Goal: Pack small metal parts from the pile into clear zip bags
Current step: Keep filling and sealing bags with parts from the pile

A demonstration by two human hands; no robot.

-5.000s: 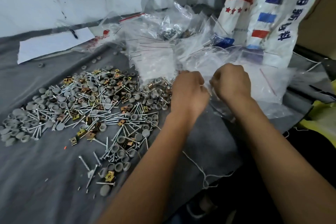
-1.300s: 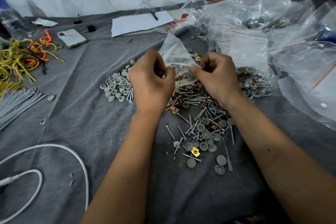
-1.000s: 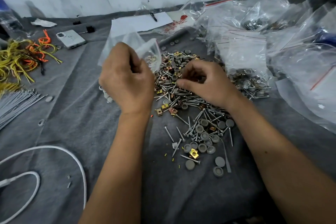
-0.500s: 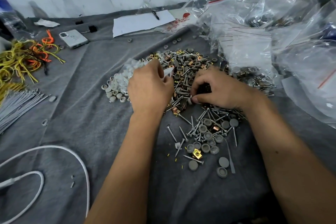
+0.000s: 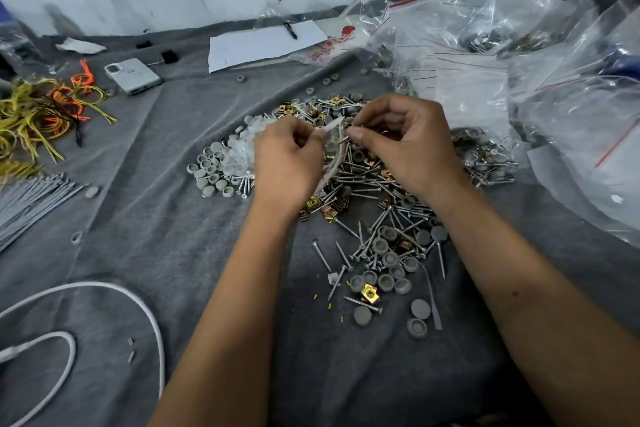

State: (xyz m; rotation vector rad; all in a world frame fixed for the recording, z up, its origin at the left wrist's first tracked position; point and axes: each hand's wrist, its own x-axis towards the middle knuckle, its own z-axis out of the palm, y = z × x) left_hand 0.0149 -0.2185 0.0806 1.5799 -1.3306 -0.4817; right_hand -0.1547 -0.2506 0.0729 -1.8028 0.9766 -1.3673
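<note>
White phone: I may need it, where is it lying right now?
In the head view, the white phone lies face down on the grey cloth at far left, between the tangle of yellow and orange ties and the white paper sheet.

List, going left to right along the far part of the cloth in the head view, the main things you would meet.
Yellow and orange ties → white phone → sheet of paper → stack of clear zip bags.
</note>
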